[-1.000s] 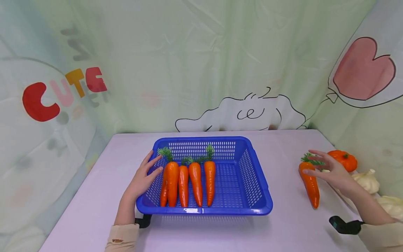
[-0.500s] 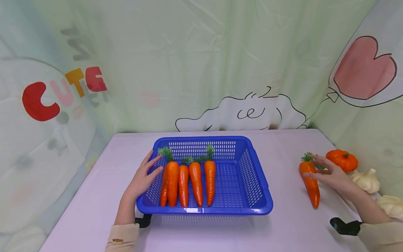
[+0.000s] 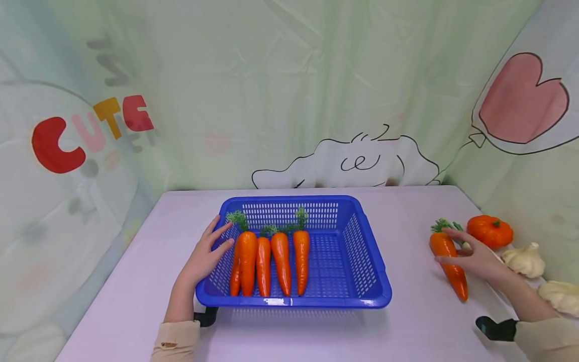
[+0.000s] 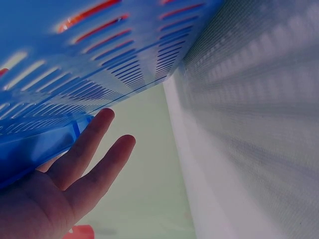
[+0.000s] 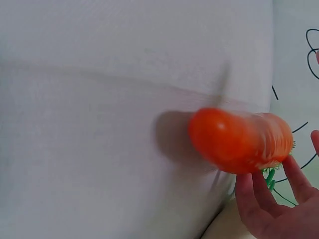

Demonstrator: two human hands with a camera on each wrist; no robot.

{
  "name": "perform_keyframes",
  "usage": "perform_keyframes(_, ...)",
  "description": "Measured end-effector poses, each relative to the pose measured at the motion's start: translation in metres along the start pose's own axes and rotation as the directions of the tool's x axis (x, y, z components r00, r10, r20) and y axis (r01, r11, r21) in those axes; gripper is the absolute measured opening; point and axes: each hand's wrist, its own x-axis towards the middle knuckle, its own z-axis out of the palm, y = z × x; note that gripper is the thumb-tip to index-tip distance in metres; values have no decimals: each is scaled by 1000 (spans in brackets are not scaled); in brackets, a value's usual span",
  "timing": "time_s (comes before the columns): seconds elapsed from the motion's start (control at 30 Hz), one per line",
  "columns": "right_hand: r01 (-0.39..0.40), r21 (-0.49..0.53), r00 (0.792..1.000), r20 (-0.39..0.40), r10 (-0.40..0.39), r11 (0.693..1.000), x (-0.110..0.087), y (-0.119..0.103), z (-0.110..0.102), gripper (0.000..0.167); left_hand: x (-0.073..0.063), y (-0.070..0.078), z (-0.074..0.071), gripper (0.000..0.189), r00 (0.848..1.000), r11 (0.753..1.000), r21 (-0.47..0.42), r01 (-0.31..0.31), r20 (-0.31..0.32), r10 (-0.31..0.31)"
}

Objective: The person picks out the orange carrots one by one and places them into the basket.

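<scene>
On the table is a blue plastic basket [image 3: 384, 281] with several orange carrots [image 3: 281, 259] with green tops lying side by side in its left half. My left hand [image 3: 203, 259] rests at the basket's left rim, fingers spread and fairly straight; in the left wrist view two fingers extend along the outside of the basket wall [image 4: 94, 84]. To the right of the basket, my right hand [image 3: 484, 261] grips a single carrot [image 3: 454, 276] between thumb and fingers. In the right wrist view that carrot [image 5: 234, 139] points its tip towards the camera, fingers against its underside.
A small orange pumpkin [image 3: 490, 231] and two garlic bulbs [image 3: 524, 260] sit at the far right, beside and behind my right forearm. A printed curtain [image 3: 289, 100] hangs along the table's back edge.
My right hand has lowered onto the single carrot, thumb and fingers closing around it. The carrot's tip has swung slightly to the right. My left hand and the basket stay in place.
</scene>
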Motion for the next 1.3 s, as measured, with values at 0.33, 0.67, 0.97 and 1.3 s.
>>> perform_keyframes(0.33, 45, -137, 999, -16, -48, 990, 3, 12, 7, 88, 0, 1, -1, 52, 1000, 1000, 0, 13, 5, -13)
perform_keyframes(0.67, 26, -74, 1000, 14, -25, 997, 8, 16, 11, 95, 0, -1, 0, 52, 1000, 1000, 0, 17, 5, -17)
perform_keyframes(0.97, -10, 46, 999, 43, 8, 999, 8, 23, 11, 91, 1, -1, 0, 52, 1000, 1000, -6, 9, 3, -9)
perform_keyframes(1.3, -27, 163, 998, 63, 17, 986, 4, 13, 10, 88, 1, -2, 1, 52, 1000, 1000, -4, 15, 1, -15)
